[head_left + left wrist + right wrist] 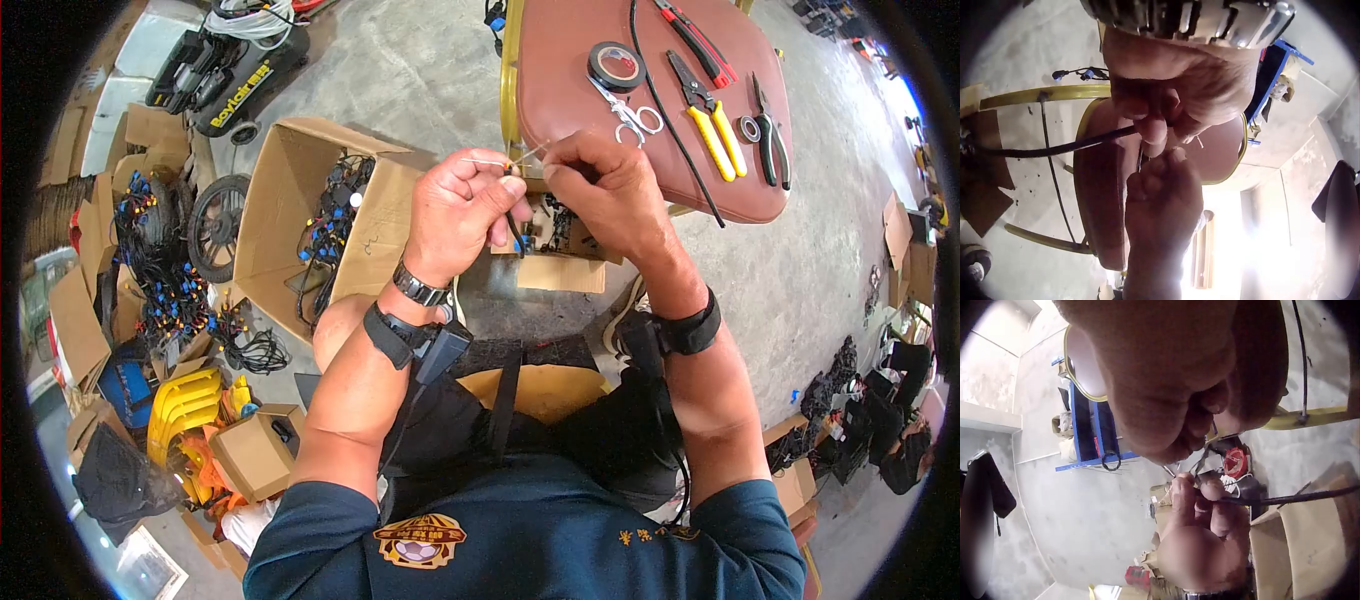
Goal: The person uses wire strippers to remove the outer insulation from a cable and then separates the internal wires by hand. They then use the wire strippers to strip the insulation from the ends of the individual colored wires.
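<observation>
Centre frame: left hand (458, 212) curled round the black cable (516, 228), right hand (602, 190) pinching its bared strands (488, 161); I judge stripping done, tape roll (615, 66) upper right untouched.

The chair seat (570, 60) is carrying three pliers (red-handled pliers (700, 45), yellow-handled pliers (712, 125), black-handled pliers (770, 138)), one pair of scissors (630, 112) and one tape roll (600, 62). Two grips, left grip (455, 215) and right grip (600, 190), are pinching one black cable (516, 232).

Black cable (515, 228), thin, one end stripped: pale bare strands (487, 161) are fanning out sideways. The stripped end is being pinched between the left hand (462, 205) and right hand (600, 190); the sheathed length is hanging down below the fingers.
</observation>
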